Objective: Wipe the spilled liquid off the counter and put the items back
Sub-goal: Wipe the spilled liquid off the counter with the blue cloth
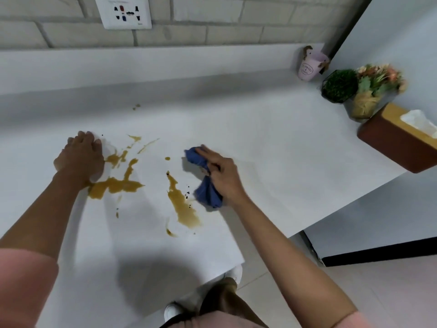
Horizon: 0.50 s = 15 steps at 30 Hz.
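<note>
Tissues (418, 120) in box (390, 143) | right hand (222, 174) clamped on cloth (205, 185) | left hand (81, 157) curled, grip unclear

Even, diffuse indoor light from above; no glare on the white table (260, 138). A soft shadow of the person pools at the near edge, and a fainter band runs below the backsplash. Wide-angle distortion bows the wall tiles and table edges. The flower pots (364, 88) at far right are slightly blurred.
</note>
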Available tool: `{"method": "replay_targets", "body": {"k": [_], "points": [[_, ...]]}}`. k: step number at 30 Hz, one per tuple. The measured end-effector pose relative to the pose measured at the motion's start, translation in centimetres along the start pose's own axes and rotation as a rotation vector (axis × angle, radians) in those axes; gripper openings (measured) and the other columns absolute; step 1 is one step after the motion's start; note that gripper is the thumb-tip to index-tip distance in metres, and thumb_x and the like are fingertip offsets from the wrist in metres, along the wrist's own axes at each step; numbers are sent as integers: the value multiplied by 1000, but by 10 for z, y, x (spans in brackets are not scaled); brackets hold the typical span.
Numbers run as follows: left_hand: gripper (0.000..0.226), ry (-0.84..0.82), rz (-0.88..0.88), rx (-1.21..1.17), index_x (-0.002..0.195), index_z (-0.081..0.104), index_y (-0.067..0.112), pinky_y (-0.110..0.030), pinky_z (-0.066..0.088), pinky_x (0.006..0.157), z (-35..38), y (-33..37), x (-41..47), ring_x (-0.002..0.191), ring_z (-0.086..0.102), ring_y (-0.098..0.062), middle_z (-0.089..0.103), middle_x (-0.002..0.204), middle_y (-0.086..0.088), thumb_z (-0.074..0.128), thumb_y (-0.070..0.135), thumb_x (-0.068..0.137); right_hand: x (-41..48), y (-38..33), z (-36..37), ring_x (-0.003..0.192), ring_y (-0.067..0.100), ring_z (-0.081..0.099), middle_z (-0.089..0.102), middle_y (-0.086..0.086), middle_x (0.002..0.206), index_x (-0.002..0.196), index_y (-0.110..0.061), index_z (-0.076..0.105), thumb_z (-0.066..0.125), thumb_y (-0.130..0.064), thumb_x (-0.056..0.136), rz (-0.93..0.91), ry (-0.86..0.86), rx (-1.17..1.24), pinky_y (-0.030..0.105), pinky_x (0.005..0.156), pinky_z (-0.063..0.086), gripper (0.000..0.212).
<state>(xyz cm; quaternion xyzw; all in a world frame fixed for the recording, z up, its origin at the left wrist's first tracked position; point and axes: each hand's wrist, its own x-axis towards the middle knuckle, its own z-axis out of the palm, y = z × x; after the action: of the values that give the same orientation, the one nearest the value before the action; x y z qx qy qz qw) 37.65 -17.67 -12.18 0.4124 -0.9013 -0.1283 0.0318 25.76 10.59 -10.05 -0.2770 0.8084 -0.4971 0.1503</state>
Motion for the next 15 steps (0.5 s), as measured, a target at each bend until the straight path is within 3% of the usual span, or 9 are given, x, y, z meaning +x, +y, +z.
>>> {"method": "replay_targets", "body": {"k": [2, 4, 7, 9, 15], "points": [[44, -1, 0, -2, 134, 34, 2, -57, 39, 97, -1, 0, -1, 123, 40, -44, 41, 134, -25, 23, 25, 99, 1, 8, -23, 123, 13, 50, 51, 20, 137, 123, 3, 59, 36, 22, 78, -40, 80, -64, -5, 96, 27, 53], [44, 7, -16, -9, 136, 34, 4, -56, 39, 97, -2, 2, -2, 123, 41, -44, 41, 136, -23, 24, 27, 99, -3, 21, -27, 121, 35, 50, 52, 29, 132, 120, 9, 57, 39, 21, 79, -69, 138, -225, 7, 100, 33, 47], [44, 22, -37, -24, 137, 34, 6, -56, 40, 95, -1, 4, -3, 121, 42, -44, 41, 137, -22, 25, 29, 100, -6, 41, -1, 139, 32, 27, 32, 11, 152, 140, -16, 43, 43, -1, 90, -43, 221, -668, 31, 113, 23, 52], [44, 28, -49, -45, 137, 34, 8, -56, 40, 96, 0, 3, -3, 121, 43, -44, 41, 138, -20, 26, 29, 100, 10, 43, 11, 143, 29, 18, 23, 7, 156, 143, -24, 37, 37, -12, 96, -27, 259, -741, 40, 117, 20, 49], [48, -1, -101, -85, 145, 28, 14, -51, 34, 105, 0, 5, -3, 135, 34, -35, 30, 151, -12, 23, 31, 101, 97, 36, 32, 144, 27, 14, 17, 6, 158, 144, -27, 32, 25, -25, 102, -43, 136, -775, 31, 117, 16, 43]]}}
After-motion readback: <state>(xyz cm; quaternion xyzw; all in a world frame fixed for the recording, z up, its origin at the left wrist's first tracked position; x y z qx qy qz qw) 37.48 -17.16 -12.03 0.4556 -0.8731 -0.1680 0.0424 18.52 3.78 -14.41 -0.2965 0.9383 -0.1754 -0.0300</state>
